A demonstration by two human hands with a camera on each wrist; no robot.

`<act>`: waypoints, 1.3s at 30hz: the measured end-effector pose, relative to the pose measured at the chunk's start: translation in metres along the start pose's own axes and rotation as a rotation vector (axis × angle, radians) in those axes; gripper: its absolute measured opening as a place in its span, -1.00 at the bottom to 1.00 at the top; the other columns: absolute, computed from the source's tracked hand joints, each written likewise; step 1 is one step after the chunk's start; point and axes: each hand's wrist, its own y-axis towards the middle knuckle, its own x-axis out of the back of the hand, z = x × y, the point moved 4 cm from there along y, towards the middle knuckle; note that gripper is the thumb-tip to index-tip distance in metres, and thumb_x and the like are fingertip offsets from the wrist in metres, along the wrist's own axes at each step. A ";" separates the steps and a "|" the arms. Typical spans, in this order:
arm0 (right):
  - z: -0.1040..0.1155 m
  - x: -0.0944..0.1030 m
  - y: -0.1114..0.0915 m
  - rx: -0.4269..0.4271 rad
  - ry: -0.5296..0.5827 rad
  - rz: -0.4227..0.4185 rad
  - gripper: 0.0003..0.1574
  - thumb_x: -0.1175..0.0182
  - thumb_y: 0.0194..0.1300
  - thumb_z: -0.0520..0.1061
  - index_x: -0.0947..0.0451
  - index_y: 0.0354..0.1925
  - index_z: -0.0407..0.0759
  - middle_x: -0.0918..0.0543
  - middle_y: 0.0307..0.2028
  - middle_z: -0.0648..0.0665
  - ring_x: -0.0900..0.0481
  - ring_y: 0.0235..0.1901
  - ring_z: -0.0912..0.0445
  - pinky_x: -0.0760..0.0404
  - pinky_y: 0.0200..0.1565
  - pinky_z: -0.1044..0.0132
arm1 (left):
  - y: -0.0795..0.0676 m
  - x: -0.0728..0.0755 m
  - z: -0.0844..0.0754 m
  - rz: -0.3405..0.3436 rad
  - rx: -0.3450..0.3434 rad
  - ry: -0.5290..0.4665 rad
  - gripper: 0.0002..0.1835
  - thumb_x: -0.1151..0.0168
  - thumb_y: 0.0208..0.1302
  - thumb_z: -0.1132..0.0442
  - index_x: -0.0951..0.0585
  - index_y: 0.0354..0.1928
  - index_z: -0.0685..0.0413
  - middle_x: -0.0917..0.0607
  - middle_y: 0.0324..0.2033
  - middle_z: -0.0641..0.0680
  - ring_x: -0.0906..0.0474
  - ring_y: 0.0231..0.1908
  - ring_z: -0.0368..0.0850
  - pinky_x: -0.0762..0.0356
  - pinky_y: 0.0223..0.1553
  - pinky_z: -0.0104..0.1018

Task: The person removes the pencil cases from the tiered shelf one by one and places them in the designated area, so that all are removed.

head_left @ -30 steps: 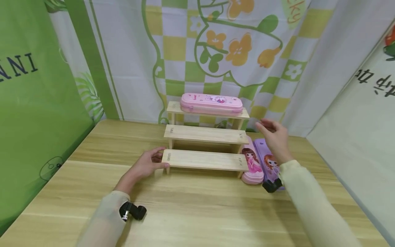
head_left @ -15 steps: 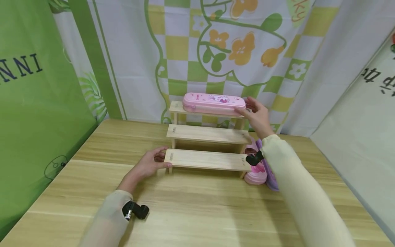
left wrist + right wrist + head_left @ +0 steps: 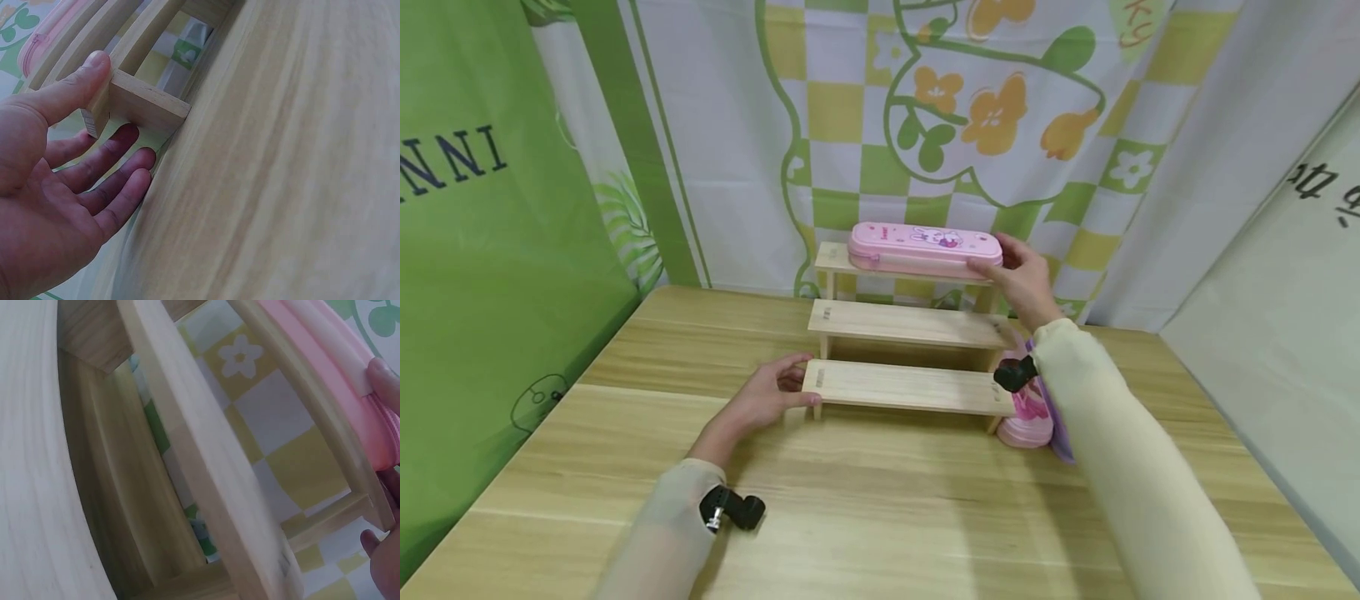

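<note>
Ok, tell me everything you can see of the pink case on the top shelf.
The pink case is long with rounded ends, its lid printed with a white rabbit and "Sweet". Its zip looks shut. It lies lid up along the top shelf of the wooden rack. The right hand grips its right end, thumb in front. Its surface looks smooth; material unclear.

Below the right grip (image 3: pixel 1026 279), the sleeve (image 3: pixel 1105 417) is hiding most of the purple case (image 3: pixel 1062 440) and the wrist camera (image 3: pixel 1015 374) is covering part of a pink case (image 3: pixel 1027 429). Beside the left grip (image 3: pixel 767 395), we are finding marks on the shelf (image 3: pixel 910 387) too small to read. The right wrist view is cropping the right grip and rabbit case (image 3: pixel 340 403).
</note>
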 end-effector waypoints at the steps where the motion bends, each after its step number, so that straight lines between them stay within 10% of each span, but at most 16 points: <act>1: 0.000 0.001 0.000 -0.006 0.005 0.000 0.01 -0.46 0.23 0.03 -0.24 0.51 -0.12 -0.47 0.37 -0.20 -0.46 0.24 0.05 -0.50 0.21 0.33 | 0.000 0.000 -0.001 -0.001 0.000 -0.001 -0.18 -0.45 0.22 0.24 -0.29 0.46 0.27 -0.68 0.03 0.26 -0.60 0.04 0.10 -0.52 0.22 0.04; 39: -0.023 0.061 -0.029 0.006 0.069 -0.170 -0.14 -0.47 0.22 -0.04 -0.39 0.40 -0.20 -0.63 0.13 -0.03 -0.53 -0.05 0.35 -0.52 -0.05 0.62 | -0.001 -0.001 -0.002 0.007 -0.024 0.017 -0.19 -0.43 0.25 0.22 -0.29 0.46 0.30 -0.69 0.01 0.27 -0.59 0.02 0.09 -0.52 0.17 0.01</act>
